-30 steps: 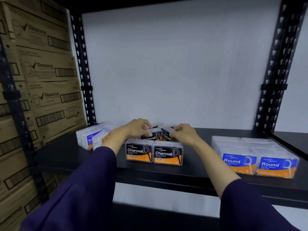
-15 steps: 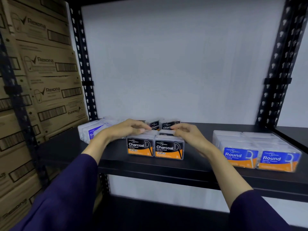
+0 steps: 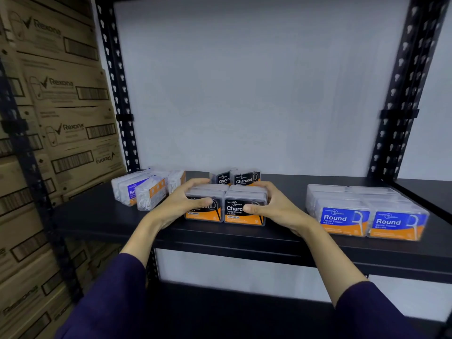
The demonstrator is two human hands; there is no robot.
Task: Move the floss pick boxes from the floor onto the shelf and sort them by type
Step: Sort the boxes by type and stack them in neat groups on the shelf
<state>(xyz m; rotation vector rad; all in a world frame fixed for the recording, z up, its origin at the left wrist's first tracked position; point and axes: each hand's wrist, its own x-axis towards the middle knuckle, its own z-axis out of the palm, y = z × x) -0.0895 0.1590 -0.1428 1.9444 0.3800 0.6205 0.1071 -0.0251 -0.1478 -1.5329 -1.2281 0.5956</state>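
— Where are the Charcoal boxes (image 3: 225,206) sitting?
— Mid-shelf, near the front edge; the left hand (image 3: 182,204) and right hand (image 3: 276,207) are clasping the front pair from either side.
— Much left?
— Probably little: Round boxes (image 3: 367,211) are lining the right end, and white-and-purple boxes (image 3: 146,189) are leaning untidily by the back-left corner of the black shelf (image 3: 102,216), beside stacked cartons (image 3: 61,106).

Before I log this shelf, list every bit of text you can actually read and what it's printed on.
"Charcoal": rear Charcoal box; the one beside it shows "Charcoa".
"Charc": front Charcoal box, the rest covered by the right hand.
"Round": both front Round boxes.
"Rexona": stacked cartons.
"S...": purple-labelled box, cut off.
"Dental Flosser" is faintly legible under the names; smaller brand print, orange strips and barcodes are too blurred. The left hand hides its box's label.
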